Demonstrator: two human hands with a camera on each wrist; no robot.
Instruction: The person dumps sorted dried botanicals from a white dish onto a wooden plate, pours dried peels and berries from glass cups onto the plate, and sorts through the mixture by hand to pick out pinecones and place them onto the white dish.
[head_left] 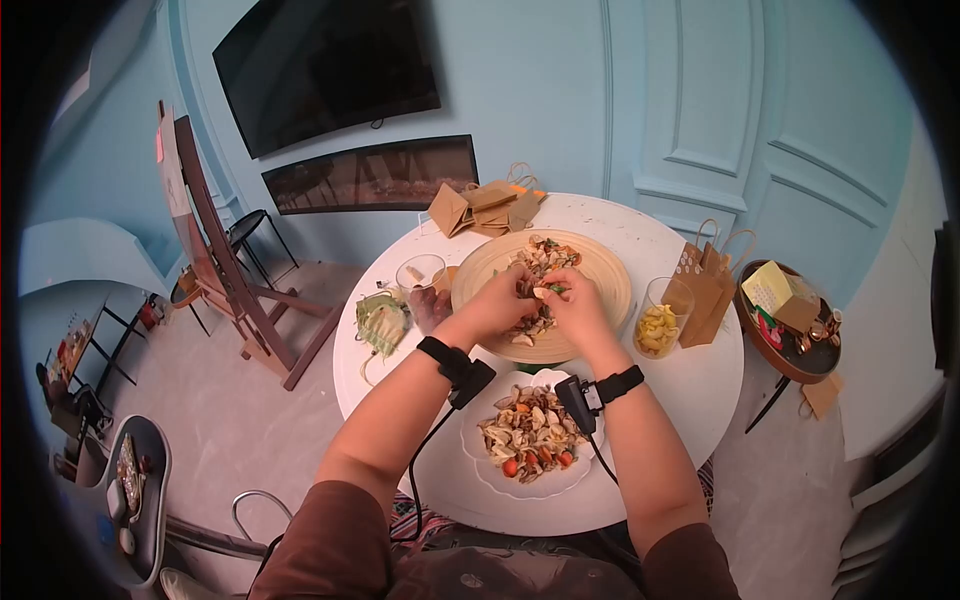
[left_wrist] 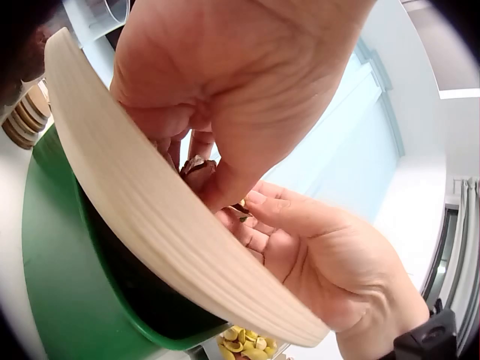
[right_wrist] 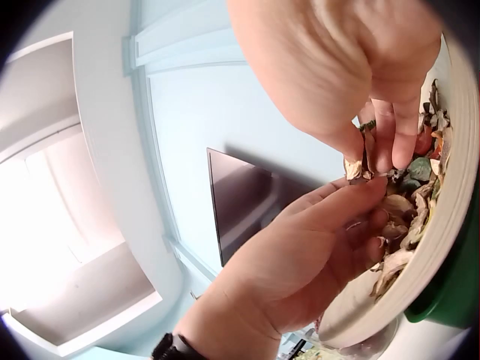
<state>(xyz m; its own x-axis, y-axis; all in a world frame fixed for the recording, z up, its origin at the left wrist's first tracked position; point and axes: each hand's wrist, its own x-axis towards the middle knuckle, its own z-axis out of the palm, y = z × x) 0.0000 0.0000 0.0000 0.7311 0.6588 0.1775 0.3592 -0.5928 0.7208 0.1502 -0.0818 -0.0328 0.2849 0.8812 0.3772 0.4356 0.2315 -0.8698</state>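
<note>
Over the middle of the wooden tray (head_left: 600, 275), I see my left hand (head_left: 500, 303) and right hand (head_left: 572, 305) meeting, fingers (right_wrist: 390, 142) curled and pinching bits of the dried mix (head_left: 540, 262) heaped there. Nearer me on the white table (head_left: 690, 385) sits a white plate (head_left: 560, 482) with more mix; a glass of yellow pieces (head_left: 660, 322) stands right of the tray.

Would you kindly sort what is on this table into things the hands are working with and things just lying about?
In use:
left hand and right hand, both picking at the dried mix
wooden bowl holding that mix
white plate of sorted pieces

Lying about:
glass of yellow pieces
empty glass
kraft paper bags
green pouch
</note>
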